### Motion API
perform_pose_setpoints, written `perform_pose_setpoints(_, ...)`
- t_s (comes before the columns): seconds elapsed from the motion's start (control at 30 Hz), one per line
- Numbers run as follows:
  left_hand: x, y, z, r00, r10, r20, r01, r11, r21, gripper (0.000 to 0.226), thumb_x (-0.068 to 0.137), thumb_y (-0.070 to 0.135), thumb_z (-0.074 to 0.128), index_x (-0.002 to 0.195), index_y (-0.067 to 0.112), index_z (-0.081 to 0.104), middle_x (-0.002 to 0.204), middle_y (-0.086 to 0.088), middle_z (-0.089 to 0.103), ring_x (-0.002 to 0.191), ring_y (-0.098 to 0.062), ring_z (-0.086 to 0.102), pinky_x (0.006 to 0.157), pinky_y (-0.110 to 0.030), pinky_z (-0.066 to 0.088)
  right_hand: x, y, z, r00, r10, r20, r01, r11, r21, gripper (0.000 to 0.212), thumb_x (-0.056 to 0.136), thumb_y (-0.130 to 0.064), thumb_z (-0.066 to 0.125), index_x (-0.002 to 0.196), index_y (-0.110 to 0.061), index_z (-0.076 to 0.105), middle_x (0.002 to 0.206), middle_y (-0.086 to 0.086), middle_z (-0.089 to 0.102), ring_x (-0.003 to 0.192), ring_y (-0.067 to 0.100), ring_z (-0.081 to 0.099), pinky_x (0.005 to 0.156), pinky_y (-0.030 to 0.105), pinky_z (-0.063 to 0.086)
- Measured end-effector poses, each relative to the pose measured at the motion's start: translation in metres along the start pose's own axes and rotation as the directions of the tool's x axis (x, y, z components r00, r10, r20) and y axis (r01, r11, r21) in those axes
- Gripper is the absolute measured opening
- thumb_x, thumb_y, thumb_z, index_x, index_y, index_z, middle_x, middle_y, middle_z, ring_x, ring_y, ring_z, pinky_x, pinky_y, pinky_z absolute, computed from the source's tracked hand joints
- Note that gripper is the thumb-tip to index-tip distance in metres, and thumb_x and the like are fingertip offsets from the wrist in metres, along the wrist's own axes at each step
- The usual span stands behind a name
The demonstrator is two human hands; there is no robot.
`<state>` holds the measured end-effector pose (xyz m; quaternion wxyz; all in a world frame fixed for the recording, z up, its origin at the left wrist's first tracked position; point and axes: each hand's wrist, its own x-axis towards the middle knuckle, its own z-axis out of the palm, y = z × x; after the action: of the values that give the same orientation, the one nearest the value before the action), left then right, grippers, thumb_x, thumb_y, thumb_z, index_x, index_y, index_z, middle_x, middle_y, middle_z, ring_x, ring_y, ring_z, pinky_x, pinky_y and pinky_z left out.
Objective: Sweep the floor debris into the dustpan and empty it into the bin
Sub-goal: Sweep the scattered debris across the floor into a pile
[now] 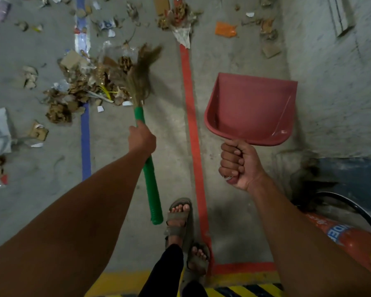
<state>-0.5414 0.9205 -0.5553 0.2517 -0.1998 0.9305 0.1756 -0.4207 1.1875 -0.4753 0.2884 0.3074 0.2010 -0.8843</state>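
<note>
Head-camera view, looking straight down: a person stands on a concrete floor [41, 189] with both bare arms stretched forward. The left hand [142, 139] is wrapped round the green handle of a grass broom [147, 168], seen from the back so the fingers themselves are hidden; a single fingertip lies along the shaft. The handle slants down past the wrist toward the sandalled feet [180, 219], while the bristles [142, 73] fan out against the right edge of a debris pile [88, 86] of cardboard scraps, dry leaves and paper lying across a blue floor line [85, 133]. The right hand [237, 162], palm side up with a ring on one finger, grips the handle of a red dustpan [251, 110] in a closed fist; the handle is almost wholly covered by the fingers. The pan is held above the floor, its open mouth facing away, to the right of a red floor line [191, 116] and well apart from the pile. More litter is scattered along the top of the frame. A red fire extinguisher [351, 239] is cut off at the lower right, its label only partly legible. Yellow-and-black hazard striping [240, 290] runs along the bottom edge.
</note>
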Motion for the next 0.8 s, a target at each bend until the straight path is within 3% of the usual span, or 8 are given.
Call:
perform_pose_setpoints(0.17,-0.026,-0.028,-0.014,0.978,0.200,-0.063,-0.203,0.978,-0.042,0.043,0.107,0.022,0.039,0.149,0.015,0.033,0.122,-0.013,0.047,0.092,-0.029,0.056,0.082,-0.043,0.050,-0.006,0.013,0.021,1.000,0.017,0.027,-0.015,0.998,-0.061,0.040,0.096,-0.022,0.045,0.058,-0.024,0.033,0.038,-0.010,0.022,0.027,0.004,0.020,0.034,0.018,0.017)
perform_pose_setpoints(0.33,-0.066,-0.052,-0.003,0.948,0.314,0.041,-0.315,0.949,0.012,0.045,0.108,0.028,0.038,0.152,0.021,0.031,0.116,-0.012,0.048,0.090,-0.028,0.055,0.079,-0.044,0.050,-0.017,0.033,0.037,0.994,0.083,0.070,-0.075,0.991,-0.110,0.042,0.099,-0.022,0.041,0.057,-0.024,0.033,0.038,-0.009,0.023,0.031,0.007,0.011,0.033,0.018,0.017)
perform_pose_setpoints(0.53,-0.085,-0.104,-0.008,0.990,0.038,0.133,-0.057,0.988,0.144,0.038,0.100,0.017,0.051,0.137,0.007,0.050,0.117,-0.017,0.056,0.098,-0.035,0.066,0.084,-0.046,0.061,-0.030,0.072,0.041,0.979,0.189,0.072,-0.174,0.968,-0.184,0.043,0.100,-0.023,0.041,0.057,-0.023,0.034,0.038,-0.009,0.023,0.028,0.006,0.016,0.031,0.019,0.019)
perform_pose_setpoints(0.63,-0.099,-0.131,-0.022,0.997,-0.077,0.013,0.076,0.995,0.068,0.039,0.101,0.015,0.051,0.139,0.006,0.044,0.124,-0.018,0.050,0.106,-0.039,0.062,0.088,-0.048,0.057,-0.034,0.093,0.045,0.971,0.229,0.061,-0.212,0.955,-0.210,0.043,0.099,-0.023,0.041,0.057,-0.023,0.033,0.039,-0.008,0.018,0.031,0.008,0.009,0.031,0.017,0.018)
perform_pose_setpoints(0.8,-0.137,-0.189,-0.044,0.989,-0.068,-0.131,0.052,0.991,-0.121,0.038,0.105,0.022,0.043,0.141,0.010,0.039,0.124,-0.020,0.047,0.085,-0.032,0.051,0.074,-0.044,0.042,-0.034,0.126,0.064,0.954,0.294,0.062,-0.270,0.930,-0.251,0.042,0.099,-0.023,0.042,0.058,-0.024,0.033,0.043,-0.009,0.012,0.032,0.008,0.008,0.031,0.018,0.019)
